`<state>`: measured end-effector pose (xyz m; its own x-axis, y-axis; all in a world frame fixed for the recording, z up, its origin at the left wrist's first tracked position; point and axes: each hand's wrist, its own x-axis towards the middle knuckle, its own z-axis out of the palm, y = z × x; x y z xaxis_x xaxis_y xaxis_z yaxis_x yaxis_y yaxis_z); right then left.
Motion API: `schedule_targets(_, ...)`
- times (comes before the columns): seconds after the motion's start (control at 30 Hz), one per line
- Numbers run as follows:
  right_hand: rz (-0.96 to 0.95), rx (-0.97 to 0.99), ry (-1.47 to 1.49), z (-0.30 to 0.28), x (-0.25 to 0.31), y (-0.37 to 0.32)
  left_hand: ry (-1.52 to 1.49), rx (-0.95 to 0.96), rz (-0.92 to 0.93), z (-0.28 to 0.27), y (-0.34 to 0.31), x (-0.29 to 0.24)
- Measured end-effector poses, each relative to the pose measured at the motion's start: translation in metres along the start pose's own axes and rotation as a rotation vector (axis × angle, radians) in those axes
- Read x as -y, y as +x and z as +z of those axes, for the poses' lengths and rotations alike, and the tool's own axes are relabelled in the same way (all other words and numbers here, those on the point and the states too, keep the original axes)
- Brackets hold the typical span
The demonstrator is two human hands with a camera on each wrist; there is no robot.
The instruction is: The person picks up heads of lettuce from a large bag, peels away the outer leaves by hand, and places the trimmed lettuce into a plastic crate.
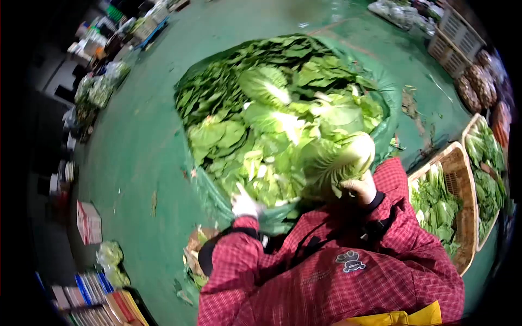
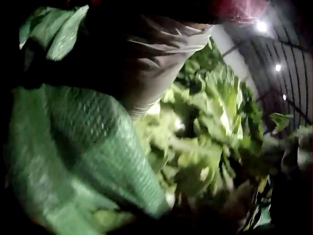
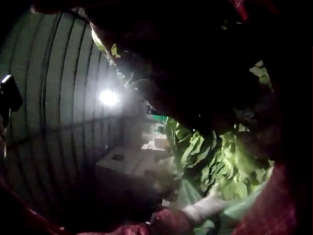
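In the head view my right hand (image 1: 361,189) grips a napa cabbage (image 1: 337,163) from its near side, thumb showing. The pale base points up and right, and the leaves spread toward the left. Beneath it a green woven sack (image 1: 389,103) lies wide open, filled with loose leaves and cabbages (image 1: 266,87). My gloved left hand (image 1: 244,205) is at the sack's near left rim, one finger extended toward the leaves. The left wrist view shows the glove (image 2: 161,58) beside the sack's folded edge (image 2: 88,142), its fingers hidden. Dark shapes fill much of the right wrist view.
Crates of leafy greens, one a tan crate (image 1: 462,190), stand close at the right. Stacked pale crates (image 1: 454,41) and bagged produce (image 1: 476,87) lie farther back. Leaf scraps (image 1: 198,247) are heaped near my left sleeve. A box (image 1: 88,223) stands on the green floor at left.
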<state>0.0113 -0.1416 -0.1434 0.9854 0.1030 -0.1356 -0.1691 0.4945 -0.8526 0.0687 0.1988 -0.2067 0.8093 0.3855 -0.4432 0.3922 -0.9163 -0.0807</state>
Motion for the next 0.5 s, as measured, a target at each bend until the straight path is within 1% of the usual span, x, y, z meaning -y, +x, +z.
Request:
schedule_targets(0.03, 0.029, -0.008, 0.046, -0.01, -0.001, -0.001, 0.101, 0.029, 0.026, -0.01, -0.018, -0.01)
schedule_targets(0.07, 0.019, -0.059, 0.035, 0.007, 0.014, 0.002, 0.109, 0.029, 0.006, -0.001, -0.013, -0.009)
schedule_targets(0.1, 0.019, -0.107, 0.074, 0.015, 0.039, -0.004, 0.104, 0.009, 0.034, 0.01, -0.004, -0.021)
schedule_targets(0.17, 0.032, -0.126, 0.225, 0.021, 0.025, 0.002, 0.12, 0.109, 0.016, -0.003, -0.004, -0.007)
schedule_targets(0.23, 0.066, -0.109, 0.301, 0.028, 0.036, -0.001, 0.322, 0.152, 0.068, -0.003, -0.01, -0.013)
schedule_targets(0.27, 0.065, -0.087, 0.307, 0.023, 0.032, -0.001, 0.421, 0.169, 0.091, -0.005, -0.012, -0.016)
schedule_targets(0.3, 0.06, -0.082, 0.293, 0.022, 0.033, -0.002, 0.421, 0.195, 0.099, -0.007, -0.016, -0.018)
schedule_targets(0.43, 0.057, -0.075, 0.252, 0.017, 0.03, -0.004, 0.397, 0.154, 0.145, -0.006, -0.018, -0.019)
schedule_targets(0.47, 0.058, -0.075, 0.245, 0.016, 0.03, -0.005, 0.38, 0.14, 0.165, -0.016, -0.023, -0.026)
schedule_targets(0.5, 0.057, -0.077, 0.238, 0.016, 0.029, -0.004, 0.262, 0.096, 0.21, -0.029, -0.031, -0.027)
